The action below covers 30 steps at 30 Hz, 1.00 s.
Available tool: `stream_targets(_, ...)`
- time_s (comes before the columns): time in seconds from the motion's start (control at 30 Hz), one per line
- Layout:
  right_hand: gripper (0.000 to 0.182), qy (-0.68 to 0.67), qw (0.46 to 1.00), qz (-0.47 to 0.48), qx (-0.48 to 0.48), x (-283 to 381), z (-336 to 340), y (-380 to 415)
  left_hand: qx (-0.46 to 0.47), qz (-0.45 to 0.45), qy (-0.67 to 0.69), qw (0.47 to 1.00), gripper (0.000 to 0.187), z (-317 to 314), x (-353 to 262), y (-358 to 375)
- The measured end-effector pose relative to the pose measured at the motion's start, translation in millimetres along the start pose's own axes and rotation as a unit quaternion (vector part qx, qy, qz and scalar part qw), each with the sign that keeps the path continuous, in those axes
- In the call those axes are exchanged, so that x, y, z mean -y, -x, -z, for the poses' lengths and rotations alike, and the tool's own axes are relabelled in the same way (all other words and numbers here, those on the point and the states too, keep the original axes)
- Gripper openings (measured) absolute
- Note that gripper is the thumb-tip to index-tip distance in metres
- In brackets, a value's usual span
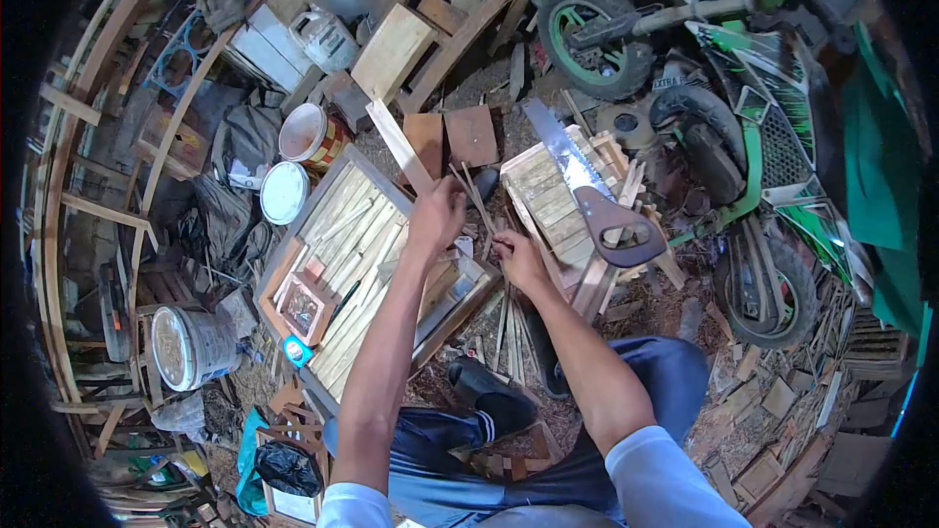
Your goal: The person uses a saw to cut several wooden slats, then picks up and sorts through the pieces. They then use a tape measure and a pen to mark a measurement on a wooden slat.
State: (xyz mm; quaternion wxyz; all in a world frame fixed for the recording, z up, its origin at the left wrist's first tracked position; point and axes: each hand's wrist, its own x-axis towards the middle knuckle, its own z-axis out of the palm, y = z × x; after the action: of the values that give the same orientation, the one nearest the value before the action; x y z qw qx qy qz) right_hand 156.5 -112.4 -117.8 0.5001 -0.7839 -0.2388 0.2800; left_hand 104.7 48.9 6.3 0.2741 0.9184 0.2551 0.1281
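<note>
My left hand (440, 212) is closed at the lower end of a pale wooden strip (399, 145), which points up and away. Its fingertips are beside some thin wooden sticks (475, 198). My right hand (520, 258) pinches at the near ends of these sticks; the exact grip is partly hidden. Under my left forearm lies a slatted wooden panel (337, 235) with a dark frame. On it rest a small wooden frame (297, 308), a dark pen-like tool (345, 301) and a blue tape measure (296, 350). A handsaw (572, 161) lies on a smaller slatted panel (541, 198) to the right.
A green and white motorbike (758, 137) stands at the right. Buckets (313, 137) and a larger white bucket (191, 347) are at the left. Wooden frames (445, 24) lean at the back. Offcuts and shavings (743, 411) cover the ground around my boots (489, 396).
</note>
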Motion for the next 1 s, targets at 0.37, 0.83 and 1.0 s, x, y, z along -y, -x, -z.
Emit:
stream_targets(0.37,0.025,-0.032,0.996,-0.055,0.061,-85,-78,-45,0.225,-0.089,-0.263,0.934,0.021,-89,141,-88)
stream_targets(0.83,0.024,0.340,0.916,0.096,0.191,-104,-159,-142,0.228,0.007,-0.289,0.930,0.018,-108,194,-128)
stream_targets(1.0,0.026,0.258,0.953,0.000,0.161,-78,-139,-143,0.228,0.100,-0.188,0.950,0.027,-114,203,-141)
